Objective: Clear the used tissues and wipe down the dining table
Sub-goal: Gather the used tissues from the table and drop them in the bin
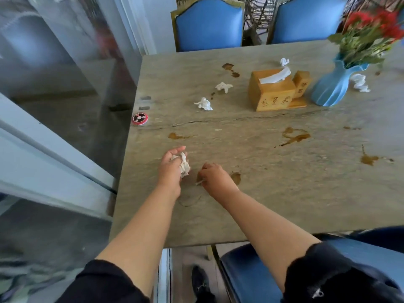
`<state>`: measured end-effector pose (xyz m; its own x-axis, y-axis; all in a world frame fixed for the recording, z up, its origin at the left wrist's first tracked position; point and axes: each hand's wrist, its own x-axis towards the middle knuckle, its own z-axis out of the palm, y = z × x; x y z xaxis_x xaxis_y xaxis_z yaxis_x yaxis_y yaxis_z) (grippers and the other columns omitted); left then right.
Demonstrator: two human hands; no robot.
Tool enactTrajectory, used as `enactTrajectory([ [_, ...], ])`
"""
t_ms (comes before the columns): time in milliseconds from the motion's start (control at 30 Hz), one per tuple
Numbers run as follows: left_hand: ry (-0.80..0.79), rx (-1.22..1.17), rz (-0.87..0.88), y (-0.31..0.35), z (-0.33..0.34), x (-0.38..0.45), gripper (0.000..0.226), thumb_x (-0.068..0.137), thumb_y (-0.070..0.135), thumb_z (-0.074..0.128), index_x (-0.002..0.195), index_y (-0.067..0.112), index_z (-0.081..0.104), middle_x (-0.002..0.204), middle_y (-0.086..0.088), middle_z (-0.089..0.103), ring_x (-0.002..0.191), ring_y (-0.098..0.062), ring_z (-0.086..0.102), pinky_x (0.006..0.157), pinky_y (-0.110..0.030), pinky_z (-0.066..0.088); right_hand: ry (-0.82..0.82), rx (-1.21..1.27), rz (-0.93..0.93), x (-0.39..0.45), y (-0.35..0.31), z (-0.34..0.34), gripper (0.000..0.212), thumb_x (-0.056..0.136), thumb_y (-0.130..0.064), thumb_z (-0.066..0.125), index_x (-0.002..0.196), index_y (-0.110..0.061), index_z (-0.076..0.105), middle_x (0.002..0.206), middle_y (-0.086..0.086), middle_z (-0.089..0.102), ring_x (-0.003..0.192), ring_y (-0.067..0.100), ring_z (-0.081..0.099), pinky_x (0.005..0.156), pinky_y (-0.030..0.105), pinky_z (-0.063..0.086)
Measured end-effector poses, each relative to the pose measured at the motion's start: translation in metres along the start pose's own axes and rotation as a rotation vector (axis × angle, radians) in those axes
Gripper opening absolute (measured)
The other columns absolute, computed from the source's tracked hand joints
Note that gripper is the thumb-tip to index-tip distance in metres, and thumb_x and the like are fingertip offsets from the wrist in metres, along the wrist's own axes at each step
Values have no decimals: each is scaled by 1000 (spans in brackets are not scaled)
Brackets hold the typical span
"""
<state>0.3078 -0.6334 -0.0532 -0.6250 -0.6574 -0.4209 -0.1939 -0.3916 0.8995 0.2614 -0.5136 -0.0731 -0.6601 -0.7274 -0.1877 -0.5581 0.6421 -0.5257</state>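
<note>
My left hand point(170, 169) holds a crumpled white tissue point(184, 165) just above the stone dining table point(273, 193). My right hand point(215, 178) is close beside it, fingers curled down, pinching a small scrap of tissue point(200, 183) off the tabletop. Loose crumpled tissues lie further back: one point(203, 104) left of centre, one point(224, 86) behind it, a small one point(284, 61) behind the tissue box, and one point(360, 83) to the right of the vase. Brown spill stains point(295, 136) mark the table in several places.
A wooden tissue box point(273, 92) stands mid-table with a sheet sticking out. A blue vase point(332, 84) with red flowers is to its right. A round red call button point(140, 118) sits at the left edge. Blue chairs point(208, 25) stand at the far side and beside me.
</note>
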Motion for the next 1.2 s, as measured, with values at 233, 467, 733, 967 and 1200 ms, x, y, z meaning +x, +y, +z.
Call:
enactTrajectory([
  [233,-59,43,-58,0,9,2,26,96,12,53,98,30,71,79,3,65,57,-8,51,46,-20,39,481,487,166,-1,-17,-39,15,84,-9,68,96,-14,75,98,-2,63,83,7,57,70,2,38],
  [467,-245,-228,-178,19,40,25,32,99,38,42,101,16,66,108,-6,69,95,-16,67,86,-34,51,549,498,133,22,-31,-61,12,74,-4,70,82,-12,72,83,-9,65,76,4,56,65,3,39],
  [733,-218,-15,-79,60,61,116,13,93,25,57,84,16,59,66,1,56,51,-7,53,47,-16,42,567,556,298,119,-10,-92,22,86,-4,57,95,-15,74,97,-4,73,85,4,59,69,4,41],
  [967,-173,-15,-60,74,76,195,15,90,19,61,77,20,54,67,-4,56,47,-11,52,45,-19,37,345,171,331,222,33,-88,54,85,3,47,127,-26,61,129,8,51,122,29,40,98,30,37],
  [1200,-158,42,-101,66,91,225,13,89,17,63,89,29,67,90,5,68,74,-13,63,63,-28,49,283,79,319,256,54,-76,30,86,1,53,107,-11,71,113,7,55,113,26,46,85,24,38],
])
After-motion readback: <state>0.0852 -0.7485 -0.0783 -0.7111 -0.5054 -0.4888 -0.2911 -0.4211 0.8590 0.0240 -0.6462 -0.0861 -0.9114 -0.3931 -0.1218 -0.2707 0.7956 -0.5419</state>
